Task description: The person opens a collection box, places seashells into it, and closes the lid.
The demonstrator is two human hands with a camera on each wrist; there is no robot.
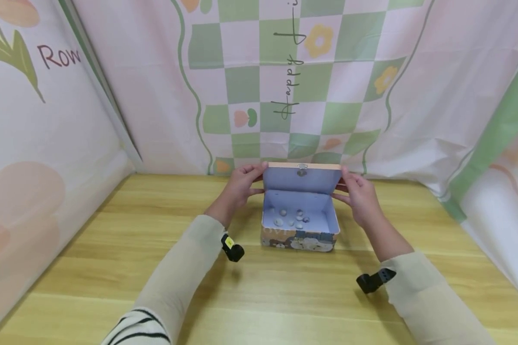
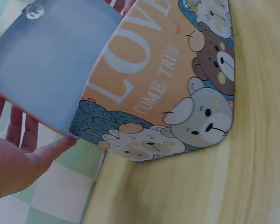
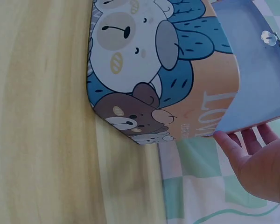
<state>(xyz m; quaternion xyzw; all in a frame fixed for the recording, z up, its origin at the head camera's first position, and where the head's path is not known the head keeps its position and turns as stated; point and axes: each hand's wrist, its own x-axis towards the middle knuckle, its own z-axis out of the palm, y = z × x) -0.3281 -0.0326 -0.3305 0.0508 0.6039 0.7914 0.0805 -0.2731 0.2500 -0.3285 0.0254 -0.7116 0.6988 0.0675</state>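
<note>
A tin box printed with cartoon bears stands on the wooden table, its hinged lid raised at the back. Several small whitish round pieces lie on its pale blue floor; their kind is too small to tell. My left hand holds the lid's left edge, the thumb near the hinge corner in the left wrist view and the fingers behind the lid. On the opposite edge, my right hand holds the lid in the same way. A metal clasp sits at the middle of the lid's upper edge.
The wooden table extends in front of the box and to both sides. Behind it hangs a green-and-white checked cloth. Another printed cloth borders the left. Small black cameras are strapped at both wrists.
</note>
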